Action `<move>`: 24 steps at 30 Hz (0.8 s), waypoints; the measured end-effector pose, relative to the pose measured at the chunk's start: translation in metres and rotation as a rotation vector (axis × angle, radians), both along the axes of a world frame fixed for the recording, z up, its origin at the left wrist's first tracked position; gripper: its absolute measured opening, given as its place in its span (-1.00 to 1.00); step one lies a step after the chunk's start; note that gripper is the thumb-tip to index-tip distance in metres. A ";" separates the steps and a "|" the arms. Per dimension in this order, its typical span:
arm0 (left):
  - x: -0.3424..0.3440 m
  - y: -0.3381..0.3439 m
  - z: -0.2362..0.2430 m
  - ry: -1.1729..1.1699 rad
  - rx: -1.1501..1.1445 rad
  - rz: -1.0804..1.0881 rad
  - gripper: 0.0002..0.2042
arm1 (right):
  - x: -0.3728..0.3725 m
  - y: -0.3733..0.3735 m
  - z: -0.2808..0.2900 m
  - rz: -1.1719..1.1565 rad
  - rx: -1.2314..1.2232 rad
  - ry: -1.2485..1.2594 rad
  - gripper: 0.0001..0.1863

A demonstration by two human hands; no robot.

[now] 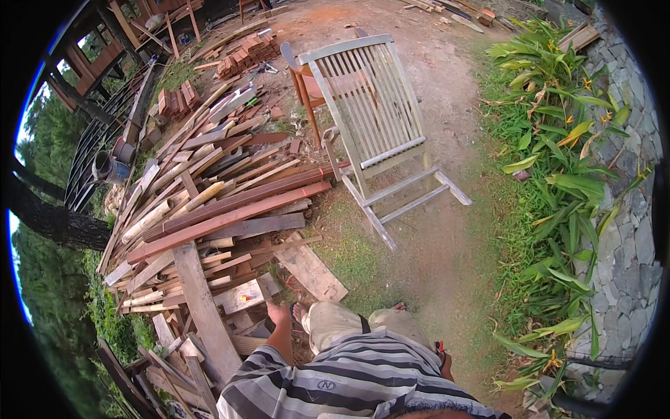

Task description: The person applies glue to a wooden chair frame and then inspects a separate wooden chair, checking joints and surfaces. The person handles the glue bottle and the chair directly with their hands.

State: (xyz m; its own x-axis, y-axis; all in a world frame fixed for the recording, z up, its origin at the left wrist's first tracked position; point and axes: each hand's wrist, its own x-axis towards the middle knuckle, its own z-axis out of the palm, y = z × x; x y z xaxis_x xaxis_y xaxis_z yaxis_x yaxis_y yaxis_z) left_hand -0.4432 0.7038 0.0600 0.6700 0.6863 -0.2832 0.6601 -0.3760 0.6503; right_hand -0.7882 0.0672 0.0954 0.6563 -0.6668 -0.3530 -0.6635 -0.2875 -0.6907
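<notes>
My left hand point(278, 313) is beside a pale wooden board point(239, 297) at the woodpile's edge, its fingers loosely open with nothing visible in them. My right hand point(442, 356), partly hidden beside my hip, is closed on a small red and black object point(438, 346) too small to name. Ahead of me stands a weathered pale slatted folding chair point(366, 98), with an orange-brown wooden chair point(310, 101) behind it. A loose plank point(310, 269) lies on the ground near my left foot.
A large pile of planks and red beams point(237, 213) fills the left, with bricks point(241, 56) and buckets point(108, 167) beyond, near a dark tree trunk point(63, 227). A dirt path point(453, 105) runs ahead. Leafy plants point(551, 209) border a stone surface point(618, 279) at right.
</notes>
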 end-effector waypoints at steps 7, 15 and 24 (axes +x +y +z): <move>0.072 -0.134 0.058 0.045 0.010 -0.557 -0.65 | 0.020 0.055 0.053 0.018 0.155 -0.030 -0.83; 0.220 -0.353 0.127 -0.212 -0.208 -0.837 -0.68 | 0.079 -0.056 0.072 -0.443 0.425 0.098 -0.85; 0.347 -0.462 0.080 -0.104 -0.287 -0.600 -0.79 | 0.226 -0.187 0.048 -0.220 0.410 0.226 -0.86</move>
